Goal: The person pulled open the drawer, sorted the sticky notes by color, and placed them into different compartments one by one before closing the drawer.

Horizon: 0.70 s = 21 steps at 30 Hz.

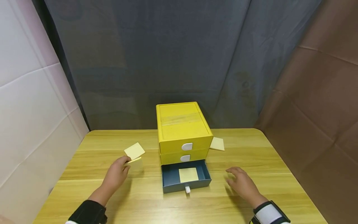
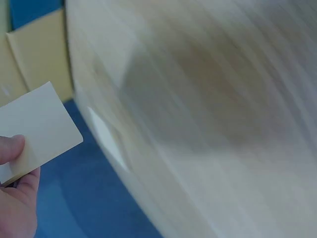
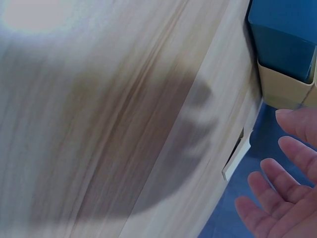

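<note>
My left hand (image 1: 115,175) pinches a pale yellow sticky-note pad (image 2: 42,129) between thumb and fingers, held above the table left of the drawer box. Just beyond it, a second pad (image 1: 134,151) lies on the tabletop. The yellow drawer box (image 1: 181,121) stands at the middle, its blue bottom drawer (image 1: 170,175) pulled out. Inside that drawer lies another pad (image 1: 188,175). My right hand (image 1: 242,184) hovers over the table right of the drawer, fingers loosely spread and holding nothing, as the right wrist view shows (image 3: 282,188).
Behind the box's right side, one more pale yellow pad (image 1: 217,143) rests on the wooden table (image 1: 145,202). Two upper drawers with white tabs (image 1: 187,146) are closed. A dark curtain (image 1: 167,62) hangs behind, with white cloth at left and brown cloth at right.
</note>
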### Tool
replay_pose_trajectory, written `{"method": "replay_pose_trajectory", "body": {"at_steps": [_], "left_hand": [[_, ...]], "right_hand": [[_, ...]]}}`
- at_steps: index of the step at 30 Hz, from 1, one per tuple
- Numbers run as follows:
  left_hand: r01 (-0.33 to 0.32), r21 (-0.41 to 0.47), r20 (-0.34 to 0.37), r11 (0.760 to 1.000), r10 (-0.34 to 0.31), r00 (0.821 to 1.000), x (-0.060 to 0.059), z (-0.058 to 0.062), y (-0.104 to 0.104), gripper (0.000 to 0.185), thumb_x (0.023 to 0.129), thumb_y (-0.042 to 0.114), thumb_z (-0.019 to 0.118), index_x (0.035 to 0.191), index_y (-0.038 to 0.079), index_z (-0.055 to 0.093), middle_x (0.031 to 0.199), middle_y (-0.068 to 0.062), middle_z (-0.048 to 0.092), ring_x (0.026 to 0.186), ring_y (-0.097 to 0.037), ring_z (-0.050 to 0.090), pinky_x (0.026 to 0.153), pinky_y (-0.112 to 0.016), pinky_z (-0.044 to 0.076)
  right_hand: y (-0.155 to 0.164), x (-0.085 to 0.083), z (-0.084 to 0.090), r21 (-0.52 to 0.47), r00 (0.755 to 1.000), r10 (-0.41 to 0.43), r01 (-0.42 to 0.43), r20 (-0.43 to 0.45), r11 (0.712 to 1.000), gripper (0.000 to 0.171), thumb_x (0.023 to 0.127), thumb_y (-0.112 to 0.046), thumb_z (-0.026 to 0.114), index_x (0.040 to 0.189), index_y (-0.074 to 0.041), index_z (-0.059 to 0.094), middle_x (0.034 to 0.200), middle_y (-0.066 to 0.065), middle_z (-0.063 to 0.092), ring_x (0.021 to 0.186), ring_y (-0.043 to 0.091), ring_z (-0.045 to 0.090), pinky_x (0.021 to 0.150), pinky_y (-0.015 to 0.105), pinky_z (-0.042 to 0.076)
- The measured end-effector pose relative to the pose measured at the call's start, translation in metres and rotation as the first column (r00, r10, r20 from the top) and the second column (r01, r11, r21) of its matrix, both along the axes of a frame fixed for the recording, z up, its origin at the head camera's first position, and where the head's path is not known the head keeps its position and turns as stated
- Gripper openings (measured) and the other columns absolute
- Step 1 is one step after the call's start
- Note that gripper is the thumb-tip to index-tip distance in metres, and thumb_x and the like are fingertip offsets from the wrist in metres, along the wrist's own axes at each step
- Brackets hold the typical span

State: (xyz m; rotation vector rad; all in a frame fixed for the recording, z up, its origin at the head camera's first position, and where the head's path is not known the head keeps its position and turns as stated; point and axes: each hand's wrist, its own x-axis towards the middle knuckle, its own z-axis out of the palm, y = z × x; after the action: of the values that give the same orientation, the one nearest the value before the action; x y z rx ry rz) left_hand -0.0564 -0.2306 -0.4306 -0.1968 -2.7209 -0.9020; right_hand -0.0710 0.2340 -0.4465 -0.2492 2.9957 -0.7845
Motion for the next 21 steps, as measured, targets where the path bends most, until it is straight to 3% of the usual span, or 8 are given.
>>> {"method": "replay_pose_trajectory", "body": {"at_steps": [10,18,21], "left_hand": [[0.082,-0.046,-0.185,0.996,-0.089,0.979,0.007,0.016,0.034,0.027,0.075,-0.013,0.072,0.094,0.003,0.061,0.095,-0.010,0.065,0.090,-0.027,0.063,0.075,-0.040,0.056],[0.179,-0.057,-0.330,0.982,-0.188,0.925,0.011,0.023,0.066,0.033,0.069,-0.016,0.076,0.089,0.006,0.061,0.089,-0.003,0.064,0.085,-0.019,0.061,0.074,-0.033,0.055],[0.226,-0.036,-0.348,0.973,-0.225,0.910,0.012,0.025,0.081,0.034,0.069,-0.016,0.076,0.090,0.006,0.062,0.090,-0.003,0.064,0.086,-0.019,0.061,0.075,-0.031,0.055]], "right_hand": [[0.000,0.001,0.001,0.006,1.000,0.006,-0.006,-0.026,1.000,0.037,0.087,-0.010,0.069,0.122,0.002,0.062,0.128,0.025,0.053,0.116,0.046,0.052,0.090,0.056,0.049],[0.002,0.002,0.001,-0.014,1.000,0.001,-0.001,-0.014,1.000,0.037,0.088,-0.008,0.067,0.123,0.002,0.061,0.131,0.025,0.052,0.118,0.045,0.051,0.092,0.057,0.047],[0.002,0.003,0.000,-0.016,1.000,-0.003,0.002,-0.013,1.000,0.037,0.088,-0.009,0.067,0.123,0.001,0.060,0.131,0.025,0.051,0.119,0.046,0.050,0.092,0.057,0.047]]}}
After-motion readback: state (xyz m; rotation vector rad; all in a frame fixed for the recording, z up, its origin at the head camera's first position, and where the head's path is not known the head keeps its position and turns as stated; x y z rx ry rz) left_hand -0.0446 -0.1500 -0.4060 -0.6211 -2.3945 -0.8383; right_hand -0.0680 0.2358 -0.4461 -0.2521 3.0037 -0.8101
